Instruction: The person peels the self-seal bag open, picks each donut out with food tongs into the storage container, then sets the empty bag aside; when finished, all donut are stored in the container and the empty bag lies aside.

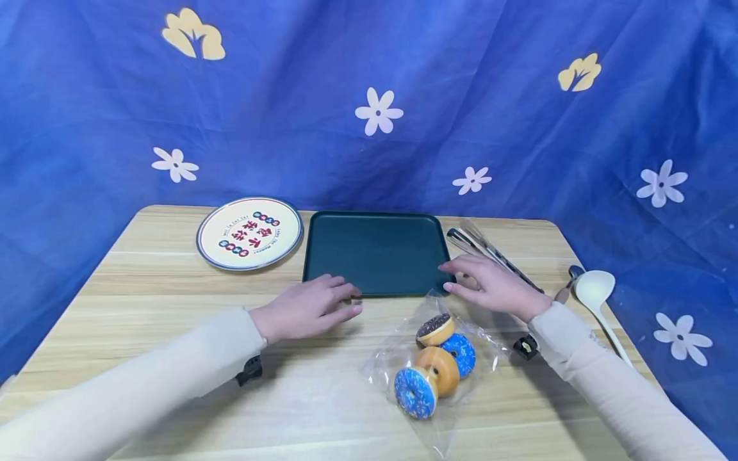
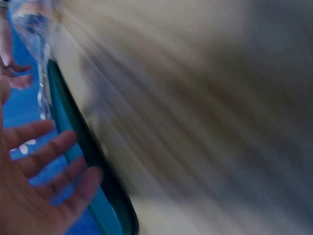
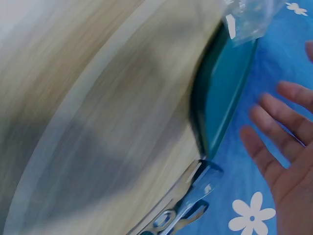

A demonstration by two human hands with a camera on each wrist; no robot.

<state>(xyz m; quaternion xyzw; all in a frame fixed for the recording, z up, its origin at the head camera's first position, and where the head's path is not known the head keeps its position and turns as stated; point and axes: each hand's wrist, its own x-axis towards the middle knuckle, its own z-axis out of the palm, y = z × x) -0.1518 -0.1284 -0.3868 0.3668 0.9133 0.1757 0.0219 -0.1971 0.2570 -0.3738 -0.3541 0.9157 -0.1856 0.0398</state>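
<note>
A dark green rectangular tray (image 1: 377, 253) lies at the back middle of the table. By its front left corner is my left hand (image 1: 311, 306), fingers loosely spread and holding nothing. My right hand (image 1: 492, 282) hovers at the tray's front right corner, its fingers relaxed and apart. In the wrist views, both the left hand (image 2: 49, 181) and the right hand (image 3: 288, 142) show spread fingers beside the tray. Between and in front of the hands sits a clear plastic bag (image 1: 386, 352) with several toy donuts (image 1: 441, 370), some blue-topped, one chocolate-topped.
A round white plate (image 1: 250, 234) with red lettering lies left of the tray. Tongs (image 1: 487, 250) lie to its right. A white ladle (image 1: 596, 288) and a dark-handled utensil (image 1: 567, 285) lie near the table's right edge. A blue flowered cloth (image 1: 323, 128) hangs behind.
</note>
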